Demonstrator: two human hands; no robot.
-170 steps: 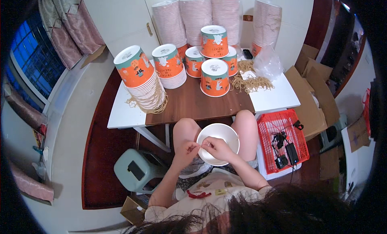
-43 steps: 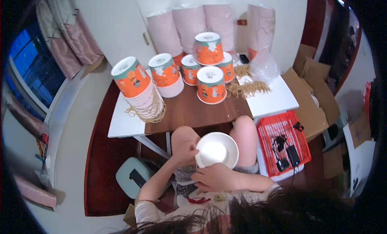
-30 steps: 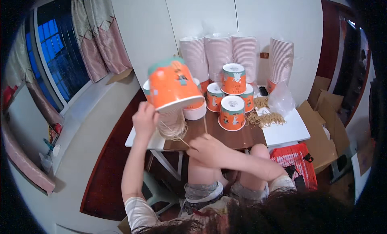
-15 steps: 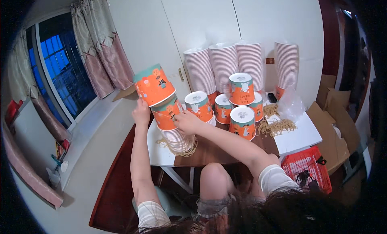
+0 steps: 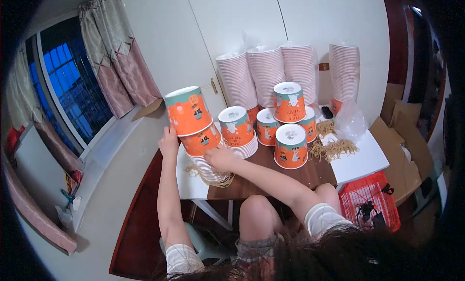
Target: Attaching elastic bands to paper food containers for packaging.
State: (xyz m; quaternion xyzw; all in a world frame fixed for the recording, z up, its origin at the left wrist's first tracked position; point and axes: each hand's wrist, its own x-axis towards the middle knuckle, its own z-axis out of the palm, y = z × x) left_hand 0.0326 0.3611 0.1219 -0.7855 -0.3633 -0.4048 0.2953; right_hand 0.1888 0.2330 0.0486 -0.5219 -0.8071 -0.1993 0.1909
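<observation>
Touching, with bent fingers of the nearer left hand [image 5: 168, 141], the upper bucket [image 5: 190, 111], up and right of that grip, inverted atop a leaning stack [image 5: 197, 143] on the table's [image 5: 363, 157] left, long axis tipped leftward; meeting the stack's right side with half-curled right hand [image 5: 221, 160], either hold unclear.

Soft indoor light brightens the white panels [image 5: 237, 19] at top centre; the window [image 5: 60, 65], upper left, is dusky blue. Fisheye bends the edges, black fills the corners, and hair [image 5: 310, 254] darkens bottom centre.
</observation>
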